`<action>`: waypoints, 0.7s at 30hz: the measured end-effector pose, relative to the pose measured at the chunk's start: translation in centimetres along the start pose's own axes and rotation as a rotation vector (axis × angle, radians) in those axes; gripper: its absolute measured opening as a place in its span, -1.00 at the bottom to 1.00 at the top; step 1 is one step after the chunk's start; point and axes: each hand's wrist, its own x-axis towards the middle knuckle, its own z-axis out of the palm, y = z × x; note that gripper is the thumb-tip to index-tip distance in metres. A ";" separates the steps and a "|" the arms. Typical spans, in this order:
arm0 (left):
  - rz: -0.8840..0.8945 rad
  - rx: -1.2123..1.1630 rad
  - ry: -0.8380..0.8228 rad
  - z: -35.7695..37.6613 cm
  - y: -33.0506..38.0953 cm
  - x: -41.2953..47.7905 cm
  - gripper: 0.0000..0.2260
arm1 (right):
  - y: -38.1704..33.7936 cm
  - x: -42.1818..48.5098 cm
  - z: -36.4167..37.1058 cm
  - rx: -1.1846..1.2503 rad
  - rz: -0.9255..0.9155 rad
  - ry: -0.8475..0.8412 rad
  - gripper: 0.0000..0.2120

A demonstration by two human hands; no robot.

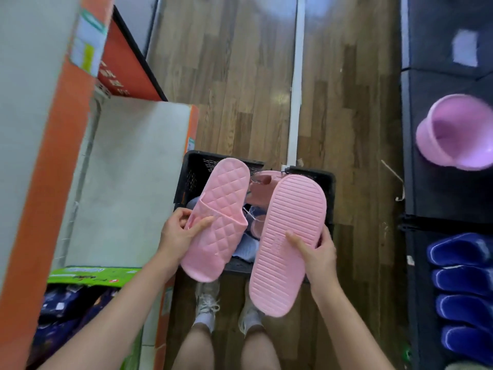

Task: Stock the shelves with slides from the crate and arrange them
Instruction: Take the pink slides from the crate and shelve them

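My left hand (pixel 177 236) pinches the quilted pink slide (pixel 221 209) at its strap. My right hand (pixel 317 256) has its fingers (pixel 301 244) curled round the edge of the sole-up pink slide (pixel 288 236). Both are just above the crate (pixel 192 169). I should flip the right one over and match the toes before shelving them right of the crate, near the blue slides (pixel 464 284).

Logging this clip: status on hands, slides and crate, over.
Left hand grips quilted pink slide, strap up. Right hand grips second pink slide, sole up. Both over black crate, more slides inside. No obstruction seen.
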 end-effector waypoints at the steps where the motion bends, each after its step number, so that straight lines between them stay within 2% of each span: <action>1: 0.009 -0.021 -0.009 0.0 1.2 -1.4 -0.67 | -1.1 -1.0 -0.9 0.004 -0.009 -0.007 -0.41; 6: 0.086 -0.083 -0.029 -1.1 6.3 -7.6 -0.69 | -5.4 -6.4 -5.4 0.056 -0.043 -0.017 -0.40; 10: 0.160 -0.053 -0.058 -2.0 10.0 -11.9 -0.74 | -7.7 -10.4 -8.7 0.089 -0.007 -0.056 -0.16; 12: 0.204 -0.009 -0.071 -2.3 11.9 -13.7 -0.74 | -8.7 -11.8 -10.0 0.100 -0.011 -0.084 -0.10; 15: 0.261 0.030 -0.070 -2.2 14.5 -16.1 -0.75 | -10.5 -13.7 -12.1 0.117 -0.054 -0.102 -0.20; 18: 0.306 0.018 -0.069 -1.4 16.7 -18.4 -0.84 | -12.4 -15.2 -14.2 0.123 -0.094 -0.097 -0.18; 21: 0.343 -0.015 -0.133 -0.6 19.4 -20.6 -0.80 | -14.2 -16.7 -16.5 0.148 -0.129 -0.088 -0.21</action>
